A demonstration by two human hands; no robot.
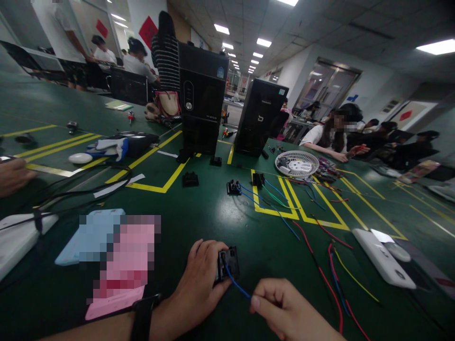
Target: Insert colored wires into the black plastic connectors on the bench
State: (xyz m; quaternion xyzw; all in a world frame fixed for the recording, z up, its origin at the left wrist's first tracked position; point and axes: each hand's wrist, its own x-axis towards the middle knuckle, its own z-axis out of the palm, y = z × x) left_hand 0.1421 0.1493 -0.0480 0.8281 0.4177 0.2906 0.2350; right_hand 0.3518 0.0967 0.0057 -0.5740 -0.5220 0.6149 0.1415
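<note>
My left hand (202, 270) is wrapped around the left side of a small black plastic connector block (232, 263) on the green table. A blue wire (238, 285) runs out of the block toward the right. Its other part is pinched between the thumb and fingers of my right hand (275, 303), and the wire's far end is hidden there. Farther off lie two similar black blocks with wires, one with blue wires (233, 187) and another with green and blue wires (259, 179). A further black block (190, 179) rests to their left.
Two black computer towers (202, 99) stand at the back. Loose red wires (322, 270) and a yellow wire (355, 277) lie at right, near a white device (384, 258). A white basket (297, 164) sits beyond. Pink (117, 298) and blue phones (71, 246) lie left. Other people sit around.
</note>
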